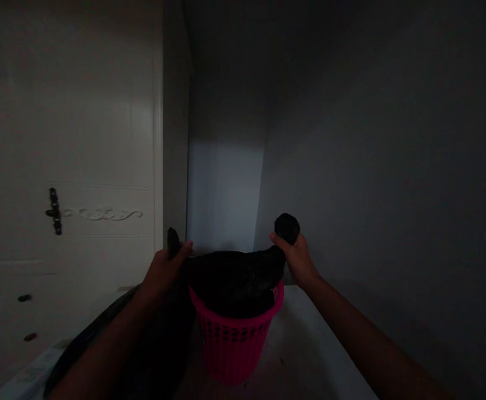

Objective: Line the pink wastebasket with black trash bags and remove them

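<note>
A black plastic trash bag (234, 275) stretches between my two hands, above and partly inside a pink slatted wastebasket (235, 353). My left hand (165, 271) is closed on one side of the bag, with a bit of it sticking up past the thumb. On the other side, my right hand (299, 260) grips a bunched part of the bag, thumb toward the basket. The basket stands upright, its front rim showing and its back rim mostly covered by the bag. Under my left forearm lies a large dark mass (159, 339), which looks like black plastic too.
The light is dim. A white cabinet (101, 139) with a dark handle (55, 212) and carved trim rises on the left. A grey wall (371, 166) runs along the right. The basket stands on a pale floor (296, 344) in the narrow space between them.
</note>
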Motion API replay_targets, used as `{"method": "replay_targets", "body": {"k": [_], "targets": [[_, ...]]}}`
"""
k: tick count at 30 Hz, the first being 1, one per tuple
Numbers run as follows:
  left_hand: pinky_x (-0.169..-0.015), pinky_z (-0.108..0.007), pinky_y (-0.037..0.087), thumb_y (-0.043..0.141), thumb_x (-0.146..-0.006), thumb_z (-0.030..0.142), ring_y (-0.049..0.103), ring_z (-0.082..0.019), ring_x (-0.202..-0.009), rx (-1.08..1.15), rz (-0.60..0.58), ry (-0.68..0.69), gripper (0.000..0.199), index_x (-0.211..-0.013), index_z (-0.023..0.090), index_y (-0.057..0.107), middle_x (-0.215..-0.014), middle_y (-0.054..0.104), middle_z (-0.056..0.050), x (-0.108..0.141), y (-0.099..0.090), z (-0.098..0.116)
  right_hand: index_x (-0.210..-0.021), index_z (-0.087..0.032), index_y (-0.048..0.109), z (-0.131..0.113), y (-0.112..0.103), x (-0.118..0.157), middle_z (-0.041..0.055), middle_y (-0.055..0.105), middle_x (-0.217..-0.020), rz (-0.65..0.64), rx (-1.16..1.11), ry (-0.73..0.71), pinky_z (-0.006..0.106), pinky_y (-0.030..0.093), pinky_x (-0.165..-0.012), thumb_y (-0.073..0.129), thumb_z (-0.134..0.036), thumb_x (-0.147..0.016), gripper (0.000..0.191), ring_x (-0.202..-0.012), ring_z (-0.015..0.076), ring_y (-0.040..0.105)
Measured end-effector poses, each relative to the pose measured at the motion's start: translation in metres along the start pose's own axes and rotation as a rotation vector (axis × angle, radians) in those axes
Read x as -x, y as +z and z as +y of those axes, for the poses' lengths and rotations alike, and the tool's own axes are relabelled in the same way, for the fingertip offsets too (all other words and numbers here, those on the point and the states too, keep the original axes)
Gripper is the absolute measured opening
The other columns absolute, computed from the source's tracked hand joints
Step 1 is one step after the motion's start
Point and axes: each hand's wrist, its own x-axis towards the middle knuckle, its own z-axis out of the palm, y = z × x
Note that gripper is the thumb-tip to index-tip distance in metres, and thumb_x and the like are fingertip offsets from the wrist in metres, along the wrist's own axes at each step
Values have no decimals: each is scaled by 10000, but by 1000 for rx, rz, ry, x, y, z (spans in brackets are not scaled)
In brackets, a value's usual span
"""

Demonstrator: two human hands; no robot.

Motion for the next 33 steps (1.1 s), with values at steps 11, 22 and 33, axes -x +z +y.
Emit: {"method": "replay_targets", "body": {"k": [11, 22, 33], "targets": [[-773, -330, 652, 794, -715, 210, 770, -220, -915, 454, -60, -287, 404, -1102, 202, 677, -1083, 785, -91, 20, -42, -3, -1187, -239, 686, 26, -92, 12, 71, 694, -994, -216, 443, -57, 452, 569, -845, 752, -451, -740, 498, -947, 283, 679], [-483, -239, 519, 745, -764, 361, 651, -167, -588, 56, 133, 111, 663, -1271, 313, 321, -805, 649, 56, 32, -10, 6, -1253, -308, 730, -29, -34, 68, 81, 772, -1202, -840, 713, -325, 421, 562, -959, 428, -225, -1029, 385, -1087, 263, 732], [-697, -372, 628, 699, -705, 377, 745, -243, -779, 251, -37, -292, 400, -1081, 256, 641, -938, 778, -47, 44, -42, -48, -1672, -323, 285, 12, -93, 61, 108, 318, -1716, -893, 752, -149, 488, 446, -1199, 835, -283, -646, 1165, -1475, 350, 480]]}}
